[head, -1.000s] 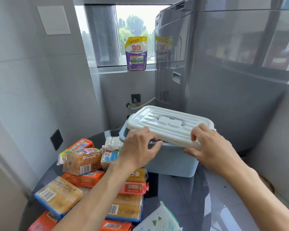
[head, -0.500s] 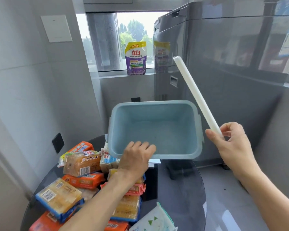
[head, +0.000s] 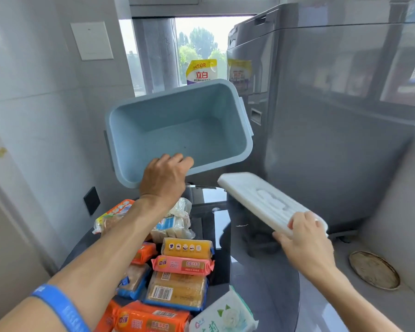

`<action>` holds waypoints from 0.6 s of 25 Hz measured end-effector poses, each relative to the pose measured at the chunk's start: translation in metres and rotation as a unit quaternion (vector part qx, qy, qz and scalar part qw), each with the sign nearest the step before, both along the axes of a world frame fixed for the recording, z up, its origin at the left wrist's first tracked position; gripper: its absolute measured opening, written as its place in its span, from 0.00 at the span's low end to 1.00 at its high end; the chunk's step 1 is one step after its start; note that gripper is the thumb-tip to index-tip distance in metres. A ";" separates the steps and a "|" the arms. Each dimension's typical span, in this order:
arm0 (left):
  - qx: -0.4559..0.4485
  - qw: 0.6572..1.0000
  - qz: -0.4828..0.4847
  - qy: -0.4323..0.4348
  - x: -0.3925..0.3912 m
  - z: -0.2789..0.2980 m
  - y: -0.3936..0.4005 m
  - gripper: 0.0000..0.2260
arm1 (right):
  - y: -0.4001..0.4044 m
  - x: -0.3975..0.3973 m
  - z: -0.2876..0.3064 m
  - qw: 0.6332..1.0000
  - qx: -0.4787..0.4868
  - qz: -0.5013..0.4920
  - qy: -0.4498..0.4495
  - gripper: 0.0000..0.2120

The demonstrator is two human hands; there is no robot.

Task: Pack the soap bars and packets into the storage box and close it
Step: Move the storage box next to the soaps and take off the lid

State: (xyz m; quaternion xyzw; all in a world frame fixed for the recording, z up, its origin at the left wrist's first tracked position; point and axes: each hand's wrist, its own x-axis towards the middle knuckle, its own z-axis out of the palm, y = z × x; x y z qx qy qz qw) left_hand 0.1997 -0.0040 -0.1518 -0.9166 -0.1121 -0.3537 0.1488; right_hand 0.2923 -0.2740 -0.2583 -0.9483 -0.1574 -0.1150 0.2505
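My left hand [head: 164,177] grips the near rim of the light blue storage box [head: 177,130], which is lifted off the table and tilted with its empty inside facing me. My right hand [head: 304,238] holds the white lid [head: 261,202] by its near end, lying low and slanting over the table's right side. Several wrapped soap bars lie piled on the dark glass table [head: 261,295]: a yellow one [head: 187,248], a pink one [head: 182,264], an orange one [head: 151,319], and a clear-wrapped pack [head: 175,219]. A white and green packet [head: 223,315] lies at the near edge.
A big grey appliance [head: 321,116] stands close on the right. Behind the box, a detergent pouch [head: 201,70] stands on the window sill. Tiled wall with a black socket [head: 91,200] is on the left. A round floor drain cover [head: 374,271] is at lower right.
The lid came off the box. My right hand swung it up on edge, then lowered it flat to the right. My left hand lifted and tilted the box toward me.
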 end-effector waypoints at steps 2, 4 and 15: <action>0.008 1.000 -0.011 -0.001 -0.002 -0.004 -0.002 0.14 | 0.010 -0.006 -0.015 0.995 -0.093 0.023 0.006 0.17; 0.020 0.999 -0.031 0.003 -0.003 -0.008 -0.007 0.15 | 0.015 -0.009 -0.025 0.988 -0.140 0.054 0.024 0.18; 0.022 0.981 -0.169 0.092 0.023 -0.032 -0.034 0.15 | 0.000 -0.012 0.026 0.994 -0.049 0.050 -0.082 0.18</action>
